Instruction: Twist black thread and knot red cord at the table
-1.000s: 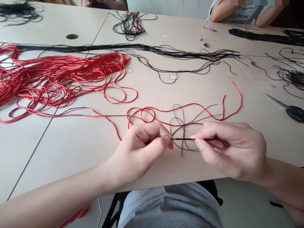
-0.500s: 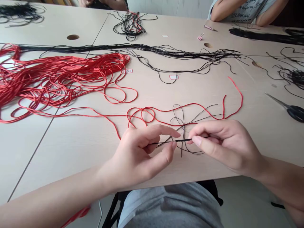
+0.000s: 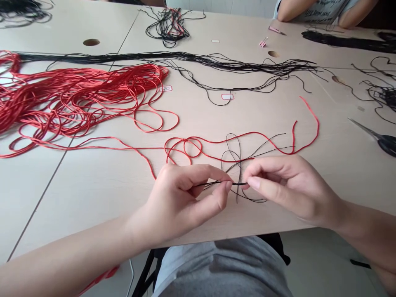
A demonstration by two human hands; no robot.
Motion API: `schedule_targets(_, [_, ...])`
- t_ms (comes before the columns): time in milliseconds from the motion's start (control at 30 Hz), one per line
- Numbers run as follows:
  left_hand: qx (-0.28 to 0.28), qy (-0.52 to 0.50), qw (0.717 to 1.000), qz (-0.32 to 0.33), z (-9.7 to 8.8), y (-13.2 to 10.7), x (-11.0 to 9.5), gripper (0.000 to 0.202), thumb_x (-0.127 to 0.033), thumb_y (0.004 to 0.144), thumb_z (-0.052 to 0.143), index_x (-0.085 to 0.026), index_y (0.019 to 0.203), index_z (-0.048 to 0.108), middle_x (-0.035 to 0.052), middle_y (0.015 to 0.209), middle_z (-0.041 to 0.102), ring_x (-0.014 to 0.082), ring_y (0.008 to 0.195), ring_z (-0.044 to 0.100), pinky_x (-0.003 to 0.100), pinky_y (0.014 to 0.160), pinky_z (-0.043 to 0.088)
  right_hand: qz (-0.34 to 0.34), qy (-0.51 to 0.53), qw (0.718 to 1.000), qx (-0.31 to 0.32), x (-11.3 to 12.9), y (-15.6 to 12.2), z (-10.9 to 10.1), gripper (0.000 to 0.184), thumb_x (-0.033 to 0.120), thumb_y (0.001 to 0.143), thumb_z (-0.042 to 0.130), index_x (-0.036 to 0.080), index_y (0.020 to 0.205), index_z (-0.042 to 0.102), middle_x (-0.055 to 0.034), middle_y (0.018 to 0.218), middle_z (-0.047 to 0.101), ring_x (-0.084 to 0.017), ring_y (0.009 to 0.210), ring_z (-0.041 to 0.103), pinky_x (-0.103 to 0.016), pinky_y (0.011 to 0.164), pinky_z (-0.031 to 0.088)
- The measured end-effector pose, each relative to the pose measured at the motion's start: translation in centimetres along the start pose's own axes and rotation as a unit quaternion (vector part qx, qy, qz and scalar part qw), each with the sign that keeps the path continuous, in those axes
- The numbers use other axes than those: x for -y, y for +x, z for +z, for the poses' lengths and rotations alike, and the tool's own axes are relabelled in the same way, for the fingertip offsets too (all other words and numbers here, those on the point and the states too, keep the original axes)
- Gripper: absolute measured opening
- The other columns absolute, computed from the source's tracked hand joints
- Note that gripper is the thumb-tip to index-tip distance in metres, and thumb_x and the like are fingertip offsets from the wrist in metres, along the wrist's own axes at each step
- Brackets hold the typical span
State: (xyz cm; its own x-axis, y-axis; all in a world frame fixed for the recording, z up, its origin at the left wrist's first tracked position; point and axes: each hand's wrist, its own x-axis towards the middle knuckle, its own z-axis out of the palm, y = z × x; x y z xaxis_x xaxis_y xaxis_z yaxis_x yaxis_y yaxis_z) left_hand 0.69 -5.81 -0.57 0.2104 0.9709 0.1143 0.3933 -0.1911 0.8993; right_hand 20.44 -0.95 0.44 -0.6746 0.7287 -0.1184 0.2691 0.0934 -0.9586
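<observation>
"What's changed?"

"Red bundle [image 3: 71, 82] at left. My left hand [image 3: 182, 198], fingertips parted half a second ago, now pinches the black cord [image 3: 239, 184], near centre; my right hand [image 3: 291, 189] pinches it too (scissors [image 3: 386, 144] idle, right). Probably steadied both sides."

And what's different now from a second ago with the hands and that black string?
The left hand opened its pinch, moved right and pinched the black cord again. The right hand shifted slightly left, keeping its pinch, so the hands are closer together. The red cord pile and scissors stayed put.
</observation>
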Motion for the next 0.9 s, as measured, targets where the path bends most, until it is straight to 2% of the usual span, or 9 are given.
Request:
schedule_targets(67, [0.013, -0.013, 1.000, -0.024, 0.0, 0.1, -0.1, 0.013, -0.022, 0.080, 0.056, -0.016, 0.076, 0.066, -0.0073, 0.045, 0.034, 0.0034, 0.040, 0.024, 0.016, 0.034, 0.019, -0.058, -0.030, 0.997, -0.029, -0.3, 0.0, 0.2, 0.009, 0.013, 0.082, 0.051, 0.017, 0.086, 0.058, -0.0001, 0.071, 0.055, -0.008, 0.064, 0.051, -0.020, 0.057, 0.045])
schedule_targets(167, [0.028, -0.027, 0.998, -0.051, -0.2, 0.2, -0.1, 0.016, -0.026, 0.080, 0.055, -0.016, 0.076, 0.066, -0.0048, 0.049, 0.043, 0.0045, 0.042, 0.029, 0.016, 0.036, 0.023, -0.133, -0.069, 0.986, -0.067, -0.8, 0.0, 0.6, 0.023, 0.009, 0.075, 0.058, 0.019, 0.096, 0.055, -0.0024, 0.086, 0.058, -0.014, 0.082, 0.056, -0.027, 0.076, 0.048])
schedule_targets(267, [0.047, -0.047, 0.996, -0.066, -0.2, 0.2, -0.2, 0.017, -0.028, 0.080, 0.055, -0.016, 0.075, 0.066, -0.0047, 0.049, 0.042, 0.0045, 0.042, 0.030, 0.016, 0.036, 0.023, -0.171, -0.086, 0.979, -0.072, -1.0, 0.1, 0.8, 0.022, 0.007, 0.073, 0.060, 0.020, 0.090, 0.054, -0.0005, 0.081, 0.057, -0.013, 0.076, 0.056, -0.028, 0.071, 0.048])
schedule_targets(400, [0.058, -0.067, 0.994, -0.071, -0.1, 0.2, -0.3, 0.017, -0.027, 0.080, 0.055, -0.016, 0.075, 0.066, -0.0059, 0.047, 0.037, 0.0036, 0.042, 0.026, 0.015, 0.035, 0.019, -0.176, -0.110, 0.976, -0.070, -0.9, 0.2, 1.0, 0.020, 0.007, 0.073, 0.059, 0.022, 0.083, 0.052, 0.0013, 0.072, 0.056, -0.011, 0.065, 0.054, -0.028, 0.061, 0.048])
schedule_targets(600, [0.059, -0.072, 0.993, -0.076, 0.1, 0.2, -0.3, 0.017, -0.027, 0.080, 0.055, -0.016, 0.076, 0.067, -0.0042, 0.050, 0.046, 0.0040, 0.043, 0.031, 0.014, 0.035, 0.023, -0.180, -0.121, 0.974, -0.060, -0.8, 0.3, 1.2, 0.017, 0.007, 0.074, 0.055, 0.022, 0.078, 0.050, 0.0014, 0.065, 0.052, -0.011, 0.057, 0.050, -0.028, 0.053, 0.047])
schedule_targets(900, [0.105, -0.123, 0.978, -0.130, 0.1, 0.3, -0.3, 0.016, -0.028, 0.080, 0.055, -0.015, 0.081, 0.064, -0.0013, 0.058, 0.056, 0.0062, 0.048, 0.044, 0.015, 0.040, 0.034, -0.178, -0.132, 0.974, -0.058, -0.9, 0.5, 1.3, 0.018, 0.005, 0.071, 0.055, 0.021, 0.076, 0.049, 0.0021, 0.064, 0.050, -0.010, 0.057, 0.048, -0.025, 0.052, 0.045])
